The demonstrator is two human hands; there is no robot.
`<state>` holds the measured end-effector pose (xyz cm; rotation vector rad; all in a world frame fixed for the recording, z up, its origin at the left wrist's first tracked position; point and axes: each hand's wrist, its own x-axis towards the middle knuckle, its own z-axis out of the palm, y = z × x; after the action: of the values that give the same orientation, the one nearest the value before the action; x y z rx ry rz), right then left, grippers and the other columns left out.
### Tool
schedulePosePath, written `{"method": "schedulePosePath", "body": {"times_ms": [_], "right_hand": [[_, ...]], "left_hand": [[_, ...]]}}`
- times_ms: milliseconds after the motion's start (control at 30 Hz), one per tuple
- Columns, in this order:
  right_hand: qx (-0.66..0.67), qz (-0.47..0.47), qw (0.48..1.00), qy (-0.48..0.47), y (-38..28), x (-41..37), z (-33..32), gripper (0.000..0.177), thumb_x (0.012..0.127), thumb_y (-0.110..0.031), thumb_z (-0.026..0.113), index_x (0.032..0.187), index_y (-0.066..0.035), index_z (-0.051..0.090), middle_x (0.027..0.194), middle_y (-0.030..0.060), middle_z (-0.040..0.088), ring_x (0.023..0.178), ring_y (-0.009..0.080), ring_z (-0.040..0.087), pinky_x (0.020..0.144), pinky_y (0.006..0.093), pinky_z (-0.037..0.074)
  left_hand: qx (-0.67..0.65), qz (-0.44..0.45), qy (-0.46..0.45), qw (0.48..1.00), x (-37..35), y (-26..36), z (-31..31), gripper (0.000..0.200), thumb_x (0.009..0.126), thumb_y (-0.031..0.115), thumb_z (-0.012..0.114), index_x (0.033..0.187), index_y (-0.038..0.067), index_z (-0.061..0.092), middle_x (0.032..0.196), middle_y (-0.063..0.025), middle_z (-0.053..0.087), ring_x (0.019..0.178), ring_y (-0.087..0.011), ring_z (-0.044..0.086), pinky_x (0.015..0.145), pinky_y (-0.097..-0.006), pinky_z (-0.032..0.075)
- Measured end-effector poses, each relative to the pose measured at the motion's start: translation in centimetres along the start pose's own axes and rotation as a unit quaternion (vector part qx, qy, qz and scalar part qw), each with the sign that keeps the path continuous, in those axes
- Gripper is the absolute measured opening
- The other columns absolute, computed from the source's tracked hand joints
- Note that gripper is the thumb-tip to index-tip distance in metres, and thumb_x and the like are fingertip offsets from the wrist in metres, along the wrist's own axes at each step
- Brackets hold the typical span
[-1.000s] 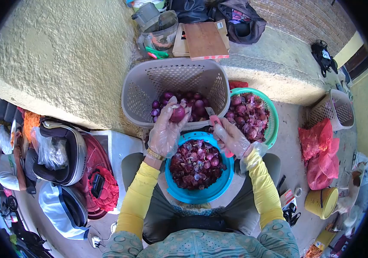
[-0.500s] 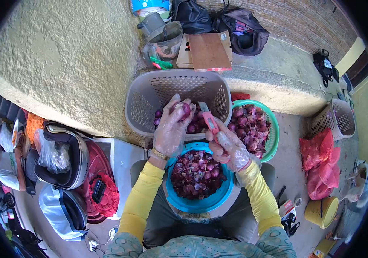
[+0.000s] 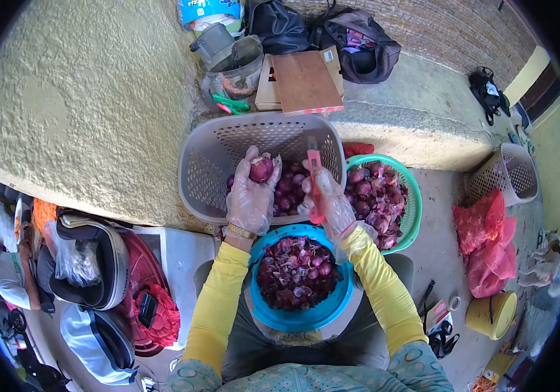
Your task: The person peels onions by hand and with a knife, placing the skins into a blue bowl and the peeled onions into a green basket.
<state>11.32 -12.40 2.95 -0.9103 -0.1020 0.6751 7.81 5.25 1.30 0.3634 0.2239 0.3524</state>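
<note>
Left hand point(image 3: 252, 196), in a thin clear glove, palm turned upward: fingers curled round one purple onion point(image 3: 261, 169), which sits between thumb and fingertips, raised over the near side of a grey perforated basket point(image 3: 193, 171). Right hand point(image 3: 332, 206), gloved likewise: fingers closed on the pink handle of a cutter point(image 3: 315, 186), held roughly upright in view, greyish blade pointing away from the body, just right of the onion and apart from it. More purple onions point(image 3: 284, 196) lie in the bottom of the grey basket, partly hidden by both hands. Directly below the hands, between the person's knees, a round blue tub point(image 3: 343, 302) holds loose dark skins with a few small bulbs among them. Right of the grey basket, a green basket point(image 3: 414, 212) is heaped with onions and papery scraps, its left edge hidden behind the right hand. Yellow sleeves on both forearms; a gold-coloured band point(image 3: 240, 231) at the left wrist. Beyond the grey basket, a brown board point(image 3: 309, 81) lies on a flat carton, dark bags behind. Off to the right, well apart: red mesh sacks point(image 3: 486, 251) on the floor, a yellow bucket point(image 3: 489, 315) near them. Far left, another person point(image 3: 8, 287), partly cut by the dark rim of the view
</note>
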Motion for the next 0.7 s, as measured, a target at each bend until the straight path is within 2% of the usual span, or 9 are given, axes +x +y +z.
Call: {"method": "schedulePosePath", "body": {"times_ms": [33, 100, 167, 200, 333, 433, 700], "right_hand": [[-0.001, -0.001, 1.0, 0.0, 0.0, 0.2, 0.5, 0.055, 0.106, -0.049, 0.048, 0.149, -0.015, 0.043, 0.092, -0.0044, 0.052, 0.063, 0.0068, 0.047, 0.057, 0.0247, 0.044], [0.019, 0.002, 0.997, 0.069, -0.4, 0.0, 1.6, 0.053, 0.106, -0.048, 0.049, 0.148, -0.016, 0.043, 0.091, -0.0034, 0.05, 0.063, 0.0065, 0.044, 0.055, 0.0242, 0.043], [-0.015, 0.017, 0.998, 0.05, -0.8, -0.2, 1.1, 0.052, 0.106, -0.048, 0.049, 0.145, -0.015, 0.046, 0.088, -0.0037, 0.049, 0.06, 0.0059, 0.043, 0.052, 0.0232, 0.041], [-0.049, 0.029, 0.998, 0.034, -0.9, -0.4, 0.8, 0.05, 0.106, -0.048, 0.049, 0.143, -0.014, 0.049, 0.085, -0.004, 0.049, 0.058, 0.0054, 0.041, 0.048, 0.0222, 0.038], [-0.082, 0.052, 0.995, 0.022, -1.1, -0.4, 0.8, 0.047, 0.107, -0.047, 0.047, 0.136, -0.012, 0.056, 0.076, -0.0048, 0.047, 0.051, 0.0046, 0.038, 0.042, 0.0217, 0.032], [-0.105, 0.027, 0.994, 0.011, -1.3, -0.6, 1.2, 0.043, 0.107, -0.049, 0.047, 0.127, -0.014, 0.061, 0.073, -0.0054, 0.042, 0.049, 0.0043, 0.032, 0.041, 0.0206, 0.027], [-0.129, -0.017, 0.991, 0.027, -0.9, -1.1, 1.8, 0.037, 0.107, -0.043, 0.048, 0.123, -0.011, 0.059, 0.074, -0.0044, 0.045, 0.046, 0.0042, 0.034, 0.039, 0.0213, 0.027]], "left_hand": [[-0.016, 0.0, -0.014, 1.0, 0.3, -0.2, 0.0, 0.033, 0.103, 0.021, 0.059, 0.126, -0.001, 0.054, 0.125, -0.0192, 0.056, 0.123, -0.0351, 0.053, 0.118, -0.0518, 0.04], [-0.033, 0.003, -0.025, 0.999, 0.5, -0.4, 0.5, 0.035, 0.104, 0.023, 0.058, 0.128, -0.002, 0.052, 0.128, -0.0212, 0.055, 0.126, -0.0367, 0.052, 0.118, -0.051, 0.04], [-0.069, -0.047, -0.03, 0.996, 0.1, -0.2, 1.5, 0.038, 0.108, 0.027, 0.048, 0.133, -0.002, 0.047, 0.128, -0.0211, 0.055, 0.123, -0.0336, 0.054, 0.116, -0.0502, 0.043], [-0.089, -0.072, -0.028, 0.993, 0.2, -0.3, 1.2, 0.041, 0.109, 0.032, 0.046, 0.133, -0.001, 0.046, 0.131, -0.0229, 0.054, 0.124, -0.0358, 0.055, 0.115, -0.0508, 0.043], [-0.042, -0.058, -0.051, 0.996, 0.3, -0.5, 0.9, 0.043, 0.109, 0.036, 0.045, 0.133, 0.0, 0.046, 0.13, -0.0232, 0.055, 0.122, -0.0358, 0.056, 0.115, -0.0511, 0.043], [0.001, -0.036, -0.036, 0.999, 0.2, -0.5, 1.0, 0.046, 0.109, 0.038, 0.045, 0.134, 0.0, 0.046, 0.127, -0.0218, 0.056, 0.122, -0.0346, 0.056, 0.116, -0.0512, 0.042], [0.013, -0.016, -0.02, 1.0, 0.1, -0.9, 1.6, 0.046, 0.109, 0.038, 0.046, 0.133, -0.001, 0.045, 0.12, -0.0195, 0.057, 0.118, -0.0317, 0.057, 0.115, -0.0505, 0.043]]}}
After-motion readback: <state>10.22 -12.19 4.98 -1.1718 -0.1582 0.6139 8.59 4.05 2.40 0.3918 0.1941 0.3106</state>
